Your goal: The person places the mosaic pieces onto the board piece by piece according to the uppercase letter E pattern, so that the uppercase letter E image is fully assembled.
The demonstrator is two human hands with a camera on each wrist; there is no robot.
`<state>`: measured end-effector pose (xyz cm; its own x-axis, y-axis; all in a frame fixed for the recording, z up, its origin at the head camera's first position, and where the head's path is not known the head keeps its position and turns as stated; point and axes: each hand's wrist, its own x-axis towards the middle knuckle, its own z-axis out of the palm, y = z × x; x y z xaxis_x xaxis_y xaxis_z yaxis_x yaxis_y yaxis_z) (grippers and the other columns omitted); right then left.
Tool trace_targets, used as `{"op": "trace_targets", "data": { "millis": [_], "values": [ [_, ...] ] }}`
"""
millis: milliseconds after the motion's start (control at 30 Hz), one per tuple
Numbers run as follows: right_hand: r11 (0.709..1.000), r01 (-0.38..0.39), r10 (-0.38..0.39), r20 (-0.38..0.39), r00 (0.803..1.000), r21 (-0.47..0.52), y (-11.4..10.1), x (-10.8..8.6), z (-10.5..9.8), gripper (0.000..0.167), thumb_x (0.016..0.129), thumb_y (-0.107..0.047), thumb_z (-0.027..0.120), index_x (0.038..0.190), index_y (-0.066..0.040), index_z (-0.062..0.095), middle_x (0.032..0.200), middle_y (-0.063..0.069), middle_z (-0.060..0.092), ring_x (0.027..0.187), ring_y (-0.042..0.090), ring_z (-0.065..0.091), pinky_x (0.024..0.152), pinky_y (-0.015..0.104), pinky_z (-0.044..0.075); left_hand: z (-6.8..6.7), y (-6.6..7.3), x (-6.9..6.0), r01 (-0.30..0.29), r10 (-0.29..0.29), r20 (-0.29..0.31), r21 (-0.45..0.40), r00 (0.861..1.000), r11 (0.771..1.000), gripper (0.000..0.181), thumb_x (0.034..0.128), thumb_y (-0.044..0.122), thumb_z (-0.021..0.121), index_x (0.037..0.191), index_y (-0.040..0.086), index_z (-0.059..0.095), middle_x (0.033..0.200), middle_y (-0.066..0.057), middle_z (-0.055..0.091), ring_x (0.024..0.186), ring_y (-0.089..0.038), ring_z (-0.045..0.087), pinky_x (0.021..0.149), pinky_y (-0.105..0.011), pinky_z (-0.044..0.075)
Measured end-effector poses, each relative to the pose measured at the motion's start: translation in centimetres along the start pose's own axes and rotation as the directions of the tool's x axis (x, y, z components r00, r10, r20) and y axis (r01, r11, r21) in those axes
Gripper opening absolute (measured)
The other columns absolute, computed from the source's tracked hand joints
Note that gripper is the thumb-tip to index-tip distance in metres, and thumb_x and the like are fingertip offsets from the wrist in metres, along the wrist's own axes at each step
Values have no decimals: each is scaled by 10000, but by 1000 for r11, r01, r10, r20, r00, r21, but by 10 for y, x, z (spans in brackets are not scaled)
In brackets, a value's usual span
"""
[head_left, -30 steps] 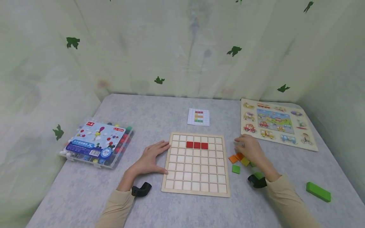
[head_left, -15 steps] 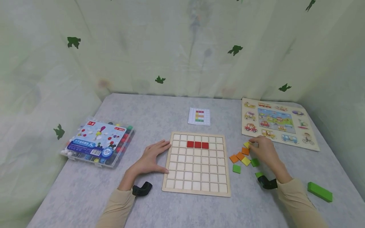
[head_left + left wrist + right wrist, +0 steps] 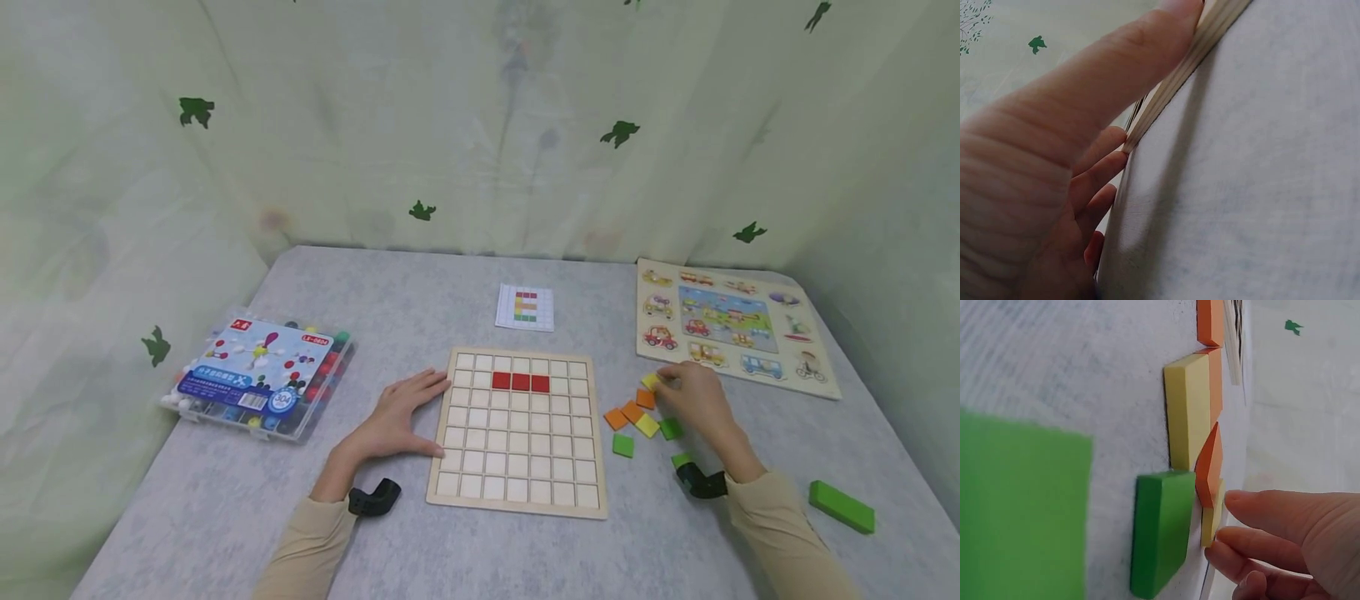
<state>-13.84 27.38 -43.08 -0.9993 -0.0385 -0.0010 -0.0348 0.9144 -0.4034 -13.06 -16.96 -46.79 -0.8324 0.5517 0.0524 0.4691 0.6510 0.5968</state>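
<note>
One yellow tile (image 3: 649,382) lies left of the right hand (image 3: 699,405), the nearer one, at its fingertips (whether they pinch it, I cannot tell); farther left is the grid board (image 3: 517,507), its left edge touched by the outspread left hand (image 3: 395,422).

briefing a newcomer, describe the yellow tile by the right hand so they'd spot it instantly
Right of the wooden grid board is a cluster of small tiles. The yellow tile sits at its far end, touching the right hand; the other yellow tile lies nearer, beside a green one.
</note>
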Motion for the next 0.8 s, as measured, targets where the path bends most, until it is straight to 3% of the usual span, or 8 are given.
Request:
{"op": "trace_targets", "data": {
  "millis": [100,233,367,567,800],
  "values": [
    [1000,-6,6,28,1000,0,0,3,4,322,841,-159,671,1050,86,680,1038,261,671,953,388,614,788,482,496,0,0,0,5,-5,2,-8,1000,1000,1006,612,456,837,1438,100,387,1513,-99,360,1436,-317,243,1057,-558,179],
    [1000,3,-3,41,999,-1,0,8,6,326,824,-154,689,1048,83,683,992,251,665,853,327,607,694,398,493,0,1,-1,6,-6,2,-19,1000,1000,1003,612,449,839,1439,105,387,1514,-101,358,1437,-316,240,1060,-555,176],
    [1000,9,-9,39,999,-3,-4,13,6,310,807,-134,691,1028,84,691,948,241,665,734,224,548,593,277,415,-1,2,-1,4,-4,3,-16,1000,1000,1005,614,448,838,1440,100,383,1515,-104,354,1437,-319,240,1060,-556,178],
    [1000,7,-8,43,999,18,-10,17,8,321,810,-142,691,1034,88,687,961,242,677,716,194,532,587,245,399,-1,3,-2,6,-6,7,-22,1000,1000,1002,622,448,834,1444,103,377,1519,-102,347,1441,-317,232,1059,-561,178],
    [994,91,-91,3,996,54,-27,17,14,313,801,-140,706,1018,85,693,909,225,670,644,167,501,540,220,379,-2,3,-2,2,-2,3,-17,1000,1000,998,624,442,834,1442,97,379,1518,-106,348,1439,-317,238,1053,-560,187]
  ]
}}
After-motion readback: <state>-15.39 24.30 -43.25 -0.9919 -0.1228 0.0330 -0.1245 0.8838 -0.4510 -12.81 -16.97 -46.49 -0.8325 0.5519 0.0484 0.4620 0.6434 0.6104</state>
